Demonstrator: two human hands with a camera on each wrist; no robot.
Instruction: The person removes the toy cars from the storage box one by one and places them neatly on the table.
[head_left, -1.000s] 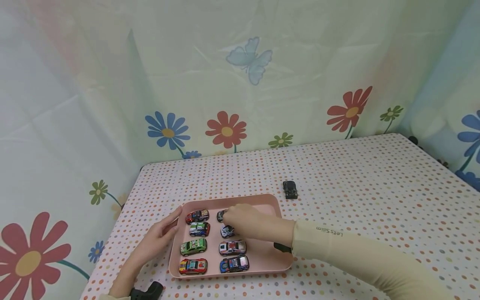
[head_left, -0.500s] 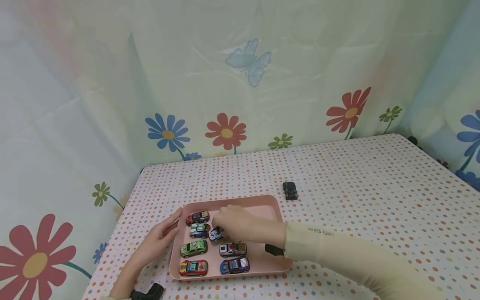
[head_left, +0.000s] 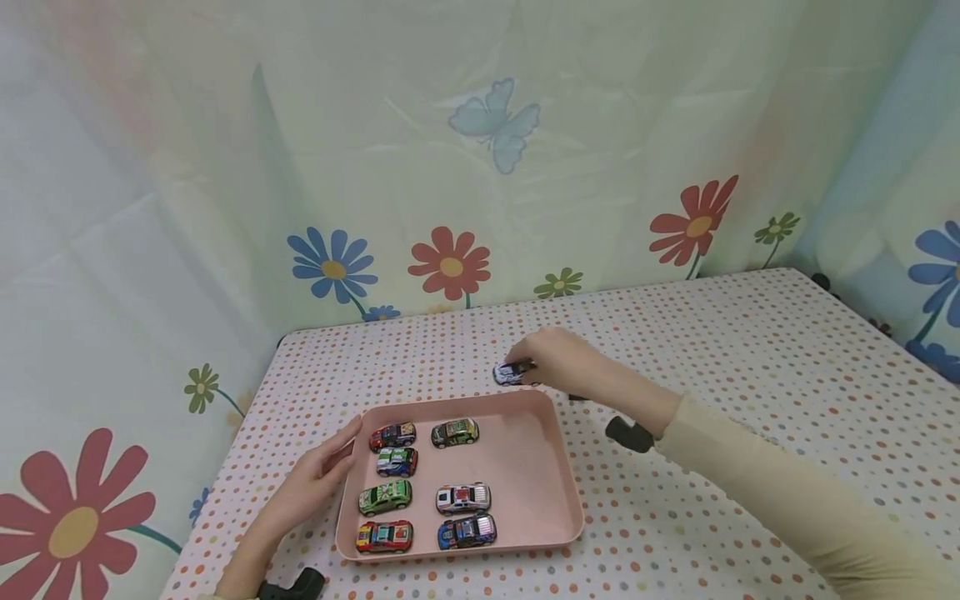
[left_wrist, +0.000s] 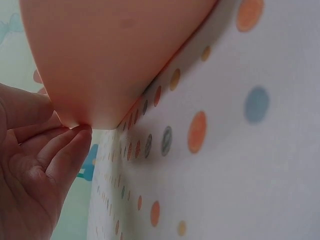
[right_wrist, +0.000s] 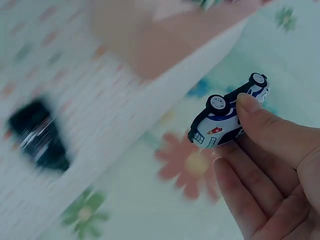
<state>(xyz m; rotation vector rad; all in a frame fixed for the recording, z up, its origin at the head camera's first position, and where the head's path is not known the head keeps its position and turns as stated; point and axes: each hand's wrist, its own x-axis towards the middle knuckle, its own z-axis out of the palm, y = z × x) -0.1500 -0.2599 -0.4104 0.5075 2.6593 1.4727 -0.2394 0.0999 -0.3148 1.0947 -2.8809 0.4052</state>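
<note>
A white and blue toy car (right_wrist: pixel 220 115) is pinched between the thumb and fingers of my right hand (head_left: pixel 566 362), raised just beyond the far rim of the pink tray (head_left: pixel 525 542). Its wheels and side face the camera in the right wrist view. My left hand (head_left: pixel 311 483) rests at the tray's left side, its fingertips touching the outer wall near the far corner (left_wrist: pixel 85 117). Inside the tray, a column of toy cars lines the left, including a green car (head_left: pixel 385 497). Further right are a dark green car (head_left: pixel 455 432), a white-red car (head_left: pixel 463 498) and a blue car (head_left: pixel 467 532).
A black toy car (right_wrist: pixel 40 135) lies on the dotted tablecloth (head_left: pixel 712 358) beyond the tray; my right hand mostly covers it in the head view. A flowered backdrop (head_left: pixel 600 167) stands behind the table.
My right hand has lifted the white and blue car from the tray's second column and carried it up and right, past the far rim. The left hand stays in place.
</note>
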